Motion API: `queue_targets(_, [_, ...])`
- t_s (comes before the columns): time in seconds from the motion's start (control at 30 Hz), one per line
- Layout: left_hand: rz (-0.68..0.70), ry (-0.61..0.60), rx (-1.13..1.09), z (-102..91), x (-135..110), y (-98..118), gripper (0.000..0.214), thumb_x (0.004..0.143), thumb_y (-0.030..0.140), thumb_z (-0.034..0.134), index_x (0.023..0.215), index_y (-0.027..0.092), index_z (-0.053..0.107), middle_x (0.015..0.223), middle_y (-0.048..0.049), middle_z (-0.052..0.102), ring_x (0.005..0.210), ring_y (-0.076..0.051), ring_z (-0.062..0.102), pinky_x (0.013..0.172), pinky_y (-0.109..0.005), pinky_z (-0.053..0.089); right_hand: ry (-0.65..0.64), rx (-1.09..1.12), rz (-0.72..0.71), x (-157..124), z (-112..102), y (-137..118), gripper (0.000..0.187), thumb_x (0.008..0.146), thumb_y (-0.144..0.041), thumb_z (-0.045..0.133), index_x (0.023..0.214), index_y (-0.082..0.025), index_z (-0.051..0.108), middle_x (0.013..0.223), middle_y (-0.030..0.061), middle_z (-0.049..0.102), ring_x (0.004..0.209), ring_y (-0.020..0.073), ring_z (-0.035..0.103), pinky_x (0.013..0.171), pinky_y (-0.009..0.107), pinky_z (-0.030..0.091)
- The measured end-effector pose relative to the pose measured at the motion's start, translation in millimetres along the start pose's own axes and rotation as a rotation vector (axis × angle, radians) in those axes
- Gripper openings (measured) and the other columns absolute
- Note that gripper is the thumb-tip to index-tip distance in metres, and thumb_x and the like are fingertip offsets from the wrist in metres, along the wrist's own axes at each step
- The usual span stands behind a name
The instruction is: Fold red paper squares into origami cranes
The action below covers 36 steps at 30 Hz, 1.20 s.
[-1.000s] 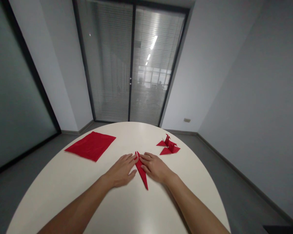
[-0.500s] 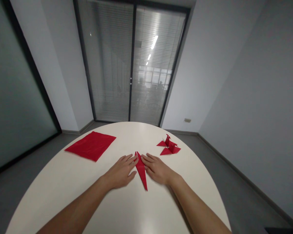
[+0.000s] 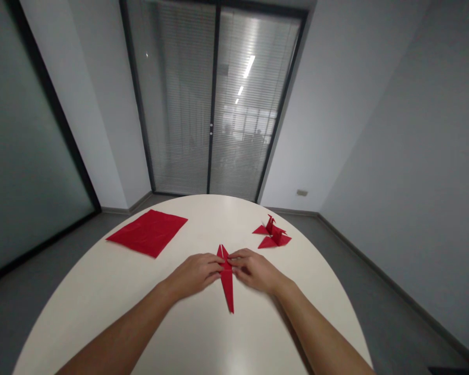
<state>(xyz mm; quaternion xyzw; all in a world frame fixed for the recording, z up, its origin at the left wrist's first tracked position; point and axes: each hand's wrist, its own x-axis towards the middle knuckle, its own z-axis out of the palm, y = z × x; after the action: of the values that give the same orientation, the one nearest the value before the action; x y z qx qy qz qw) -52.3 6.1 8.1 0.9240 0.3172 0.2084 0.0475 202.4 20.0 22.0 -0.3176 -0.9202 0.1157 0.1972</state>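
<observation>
A strip of red origami paper [image 3: 227,291], folded into a long narrow kite shape, lies in front of me with its slim point towards me and two split tips at the far end. My left hand [image 3: 197,273] grips its left edge near the middle, fingers bent and thumb drawn in close to them. From the other side, my right hand [image 3: 256,268] has its fingertips and thumb on the right edge. Part of the paper's middle is hidden under the fingertips.
A square sheet of red paper [image 3: 148,233] lies flat at the far left of the round white table [image 3: 187,333]. Two finished red paper cranes, a rear crane [image 3: 270,226] and a front crane [image 3: 276,239], stand close together at the far right.
Both hands have slid a little towards me along the folded paper, and their fingers have curled in. The paper has turned slightly, its near point now straighter towards me.
</observation>
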Motion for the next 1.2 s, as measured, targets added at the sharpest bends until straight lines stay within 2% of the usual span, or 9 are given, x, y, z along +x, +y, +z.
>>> queue_targets(0.27, [0.049, 0.026, -0.006, -0.8, 2.4, -4.4, 0.023, 0.102, 0.024, 0.054, 0.11, 0.023, 0.076, 0.118, -0.0035, 0.076, 0.1, -0.02, 0.074, 0.09, -0.032, 0.058, 0.008, 0.046, 0.003, 0.6, 0.6, 0.4, 0.034, 0.094, -0.019, 0.059, 0.125, -0.023, 0.073, 0.126, 0.0102, 0.071, 0.117, 0.0255, 0.065, 0.102, 0.04, 0.052])
queue_targets(0.43, [0.034, 0.004, -0.027, -2.0, 2.2, -5.4, 0.022, 0.102, 0.023, 0.055, 0.112, 0.024, 0.075, 0.119, -0.0021, 0.076, 0.102, -0.019, 0.074, 0.091, -0.03, 0.057, 0.001, 0.074, -0.004, -2.0, -1.9, -0.2, 0.037, 0.09, -0.021, 0.067, 0.125, -0.028, 0.074, 0.129, 0.0094, 0.07, 0.118, 0.0272, 0.064, 0.102, 0.041, 0.052])
queue_targets(0.6, [0.016, 0.004, -0.078, 0.4, 0.5, -8.7, 0.023, 0.101, 0.025, 0.056, 0.115, 0.027, 0.075, 0.12, -0.0013, 0.076, 0.107, -0.019, 0.073, 0.094, -0.03, 0.056, 0.003, 0.097, 0.009, -2.8, -0.1, 3.6, 0.03, 0.093, -0.026, 0.067, 0.122, -0.028, 0.075, 0.126, 0.009, 0.071, 0.116, 0.0262, 0.065, 0.1, 0.04, 0.052])
queue_targets(0.87, [-0.053, -0.026, -0.148, -6.4, -1.2, -1.2, 0.025, 0.094, 0.03, 0.068, 0.118, 0.029, 0.073, 0.127, 0.0009, 0.073, 0.115, -0.019, 0.069, 0.1, -0.029, 0.051, 0.01, 0.051, 0.009, 1.8, 0.6, -2.8, 0.025, 0.1, -0.024, 0.055, 0.115, -0.023, 0.075, 0.12, 0.009, 0.073, 0.114, 0.024, 0.065, 0.099, 0.039, 0.051])
queue_targets(1.03, [-0.126, 0.011, -0.164, -4.6, 2.5, 3.2, 0.016, 0.096, 0.027, 0.063, 0.107, 0.026, 0.075, 0.118, 0.0005, 0.076, 0.107, -0.018, 0.071, 0.095, -0.028, 0.052, 0.026, 0.066, 0.007, 4.2, -0.9, -10.0, 0.022, 0.092, -0.012, 0.058, 0.107, -0.019, 0.071, 0.113, 0.0085, 0.074, 0.109, 0.023, 0.065, 0.097, 0.036, 0.051])
queue_targets(1.2, [-0.211, 0.064, -0.178, -0.7, 4.2, 5.5, 0.015, 0.097, 0.024, 0.059, 0.1, 0.024, 0.073, 0.104, -0.0005, 0.076, 0.096, -0.018, 0.07, 0.086, -0.028, 0.052, 0.035, 0.105, 0.05, 4.3, -2.4, -12.8, 0.018, 0.086, -0.012, 0.063, 0.101, -0.021, 0.07, 0.107, 0.0059, 0.074, 0.102, 0.0225, 0.066, 0.092, 0.034, 0.051])
